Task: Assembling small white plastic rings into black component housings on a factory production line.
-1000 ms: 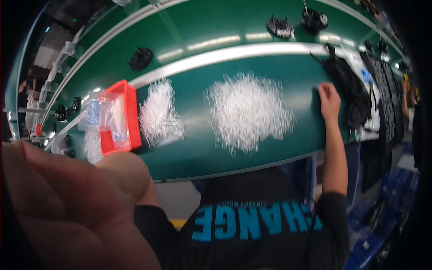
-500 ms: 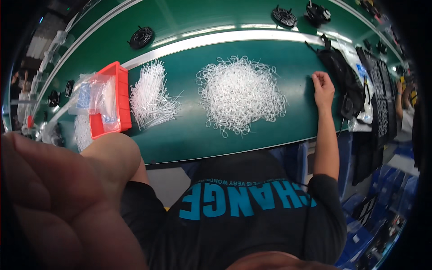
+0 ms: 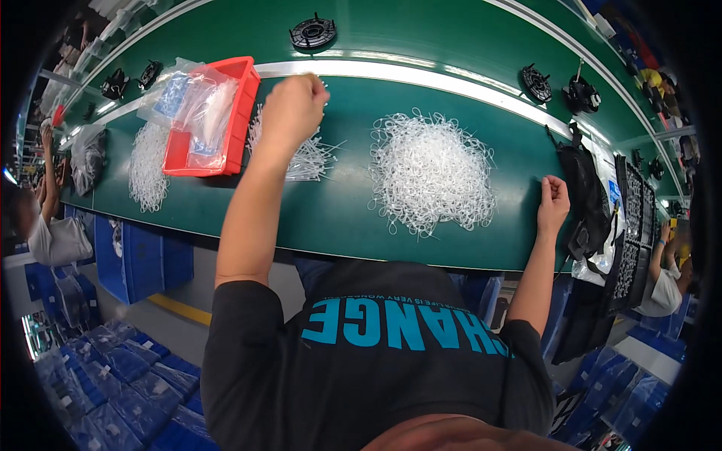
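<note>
My left hand [image 3: 295, 111], fingers curled in, is over the pile of straight white cable ties [image 3: 307, 159] and hides much of it; whether it holds any tie is hidden. To the right lies a large heap of white cable ties bent into small loops [image 3: 432, 173]. Right of that heap, my right hand [image 3: 554, 203] rests near the green tabletop with its fingers bent together and nothing visible in them. A red bin [image 3: 242, 113] with clear plastic bags [image 3: 203, 105] stands left of my left hand.
Another heap of white looped ties [image 3: 148, 169] lies left of the bin. Black bags [image 3: 583, 188] and black trays are at the right. Black round grates [image 3: 312, 33] sit beyond the metal rail [image 3: 391, 71]. Blue crates [image 3: 143, 259] stand below the table; other people are at both sides.
My left hand has gone from close to the camera at the lower left to above the straight ties. The whole view has shifted; my right hand stays beside the looped heap.
</note>
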The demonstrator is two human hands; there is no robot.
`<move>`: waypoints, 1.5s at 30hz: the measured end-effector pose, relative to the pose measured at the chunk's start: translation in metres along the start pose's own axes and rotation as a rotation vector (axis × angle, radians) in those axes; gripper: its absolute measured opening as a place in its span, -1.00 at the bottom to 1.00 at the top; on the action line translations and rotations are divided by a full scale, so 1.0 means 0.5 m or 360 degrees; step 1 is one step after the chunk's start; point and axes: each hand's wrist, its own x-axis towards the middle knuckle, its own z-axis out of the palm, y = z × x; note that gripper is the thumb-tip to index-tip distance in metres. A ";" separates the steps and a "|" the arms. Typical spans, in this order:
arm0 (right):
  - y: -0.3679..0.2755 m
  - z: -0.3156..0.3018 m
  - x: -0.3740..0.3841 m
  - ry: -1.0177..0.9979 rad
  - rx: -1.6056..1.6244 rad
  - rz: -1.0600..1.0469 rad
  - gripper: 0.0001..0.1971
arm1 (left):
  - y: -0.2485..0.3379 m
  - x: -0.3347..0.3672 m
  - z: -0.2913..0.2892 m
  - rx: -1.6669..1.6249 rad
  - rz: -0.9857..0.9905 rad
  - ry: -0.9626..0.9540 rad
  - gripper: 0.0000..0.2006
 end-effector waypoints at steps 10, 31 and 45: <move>-0.008 0.002 -0.004 0.0018 -0.0105 -0.0005 -0.85 | -0.036 -0.003 0.084 0.0503 -0.0005 -0.0212 -0.90; -0.496 0.271 -0.140 -0.0835 0.0843 -0.0511 -0.86 | 0.074 -0.086 0.095 -0.2849 -0.0009 -0.0631 -0.91; -0.505 0.295 -0.148 -0.0479 0.1096 -0.0325 -0.71 | 0.103 -0.116 0.108 -0.2137 0.0180 -0.0206 -0.90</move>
